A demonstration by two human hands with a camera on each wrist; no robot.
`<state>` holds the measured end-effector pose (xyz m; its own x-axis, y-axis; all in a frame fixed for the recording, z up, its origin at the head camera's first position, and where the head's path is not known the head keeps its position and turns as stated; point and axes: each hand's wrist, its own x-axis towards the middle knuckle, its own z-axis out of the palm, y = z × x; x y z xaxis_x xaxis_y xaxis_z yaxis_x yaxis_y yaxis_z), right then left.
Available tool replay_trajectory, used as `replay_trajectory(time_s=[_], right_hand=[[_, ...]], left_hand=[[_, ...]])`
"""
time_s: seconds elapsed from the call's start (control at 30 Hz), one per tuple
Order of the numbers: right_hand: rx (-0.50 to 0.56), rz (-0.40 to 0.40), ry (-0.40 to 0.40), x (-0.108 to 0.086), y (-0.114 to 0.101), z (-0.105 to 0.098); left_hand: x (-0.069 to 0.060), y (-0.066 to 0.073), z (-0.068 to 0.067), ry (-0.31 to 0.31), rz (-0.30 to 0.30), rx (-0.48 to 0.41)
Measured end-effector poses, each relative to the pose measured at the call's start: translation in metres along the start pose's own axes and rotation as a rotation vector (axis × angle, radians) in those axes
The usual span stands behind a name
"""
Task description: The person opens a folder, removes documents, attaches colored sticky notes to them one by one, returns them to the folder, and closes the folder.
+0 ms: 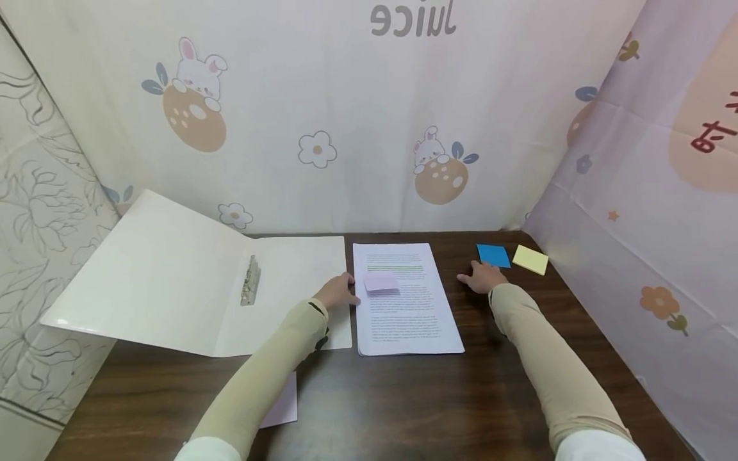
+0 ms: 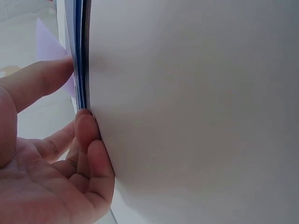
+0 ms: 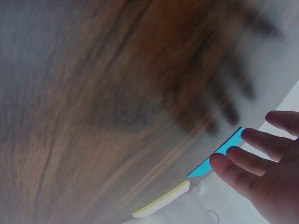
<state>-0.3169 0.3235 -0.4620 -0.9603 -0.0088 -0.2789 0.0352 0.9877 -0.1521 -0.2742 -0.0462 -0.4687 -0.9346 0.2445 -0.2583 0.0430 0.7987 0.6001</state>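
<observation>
A stack of printed sheets [image 1: 403,326] lies on the table, with a lilac sticky note [image 1: 381,282] on its top page and green highlighting above that note. My left hand [image 1: 337,292] is at the stack's left edge, thumb and fingers touching there; in the left wrist view the left hand [image 2: 51,177] has loosely bent fingers and nothing gripped. To its left lies an open white ring binder [image 1: 305,275]. My right hand [image 1: 485,278], fingers spread and holding nothing, is just in front of a blue sticky-note pad [image 1: 494,255]. Beside that is a yellow sticky-note pad [image 1: 530,260].
The binder's metal clip [image 1: 250,282] sits near its spine, and its raised left cover [image 1: 144,275] leans outward. A lilac sheet [image 1: 282,407] is partly hidden beneath my left forearm. Patterned curtains [image 1: 357,96] bound the brown table [image 1: 403,410] at the back and sides.
</observation>
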Motion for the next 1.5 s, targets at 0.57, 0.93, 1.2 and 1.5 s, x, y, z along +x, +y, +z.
replay_trajectory(time_s=[0.57, 0.93, 1.2, 1.5], right_hand=[[0.019, -0.004, 0.000, 0.005, 0.008, -0.007], [0.000, -0.005, -0.046, 0.013, 0.012, 0.000], [0.035, -0.017, 0.108, 0.011, 0.014, -0.013], [0.094, 0.109, 0.079, -0.001, 0.026, -0.004]], left_hand=[[0.001, 0.000, 0.001, -0.006, 0.012, -0.013], [0.001, -0.004, 0.003, 0.000, 0.004, -0.019], [0.002, 0.001, -0.002, 0.014, 0.007, 0.012], [0.014, -0.008, 0.003, -0.007, 0.008, 0.005]])
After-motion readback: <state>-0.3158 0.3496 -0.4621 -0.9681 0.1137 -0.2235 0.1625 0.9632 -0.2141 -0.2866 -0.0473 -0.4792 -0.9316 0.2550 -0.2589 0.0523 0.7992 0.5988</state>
